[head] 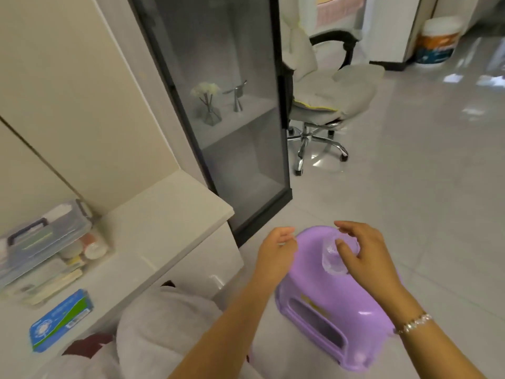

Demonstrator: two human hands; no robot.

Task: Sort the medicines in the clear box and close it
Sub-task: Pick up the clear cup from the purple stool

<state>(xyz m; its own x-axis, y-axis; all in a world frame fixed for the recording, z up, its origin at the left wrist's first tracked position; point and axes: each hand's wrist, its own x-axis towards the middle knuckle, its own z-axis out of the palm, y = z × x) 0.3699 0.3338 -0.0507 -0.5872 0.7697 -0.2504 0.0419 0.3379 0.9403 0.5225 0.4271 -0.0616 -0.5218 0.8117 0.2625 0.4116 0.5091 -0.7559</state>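
1. The right hand (363, 253) held a small clear cup (332, 255) over the purple stool (328, 305), fingers curled round it
2. The left hand (276, 250) hovered just left of the stool, fingers loosely curled, holding nothing
3. The clear box (46, 250) of medicines sat at far left on the bench (153, 231), lid (41, 236) tilted
4. A blue packet (61, 321) lay on the bench near the box

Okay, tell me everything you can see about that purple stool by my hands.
The purple stool looks like glossy molded plastic, with rounded corners and a slightly dished top. A long oval handle slot cuts through the near side, with a yellowish sticker just above it. It stands upright on the tiled floor, right of the white counter. A small clear cup sits on top, gripped by the right hand; the left hand hovers at its left edge.
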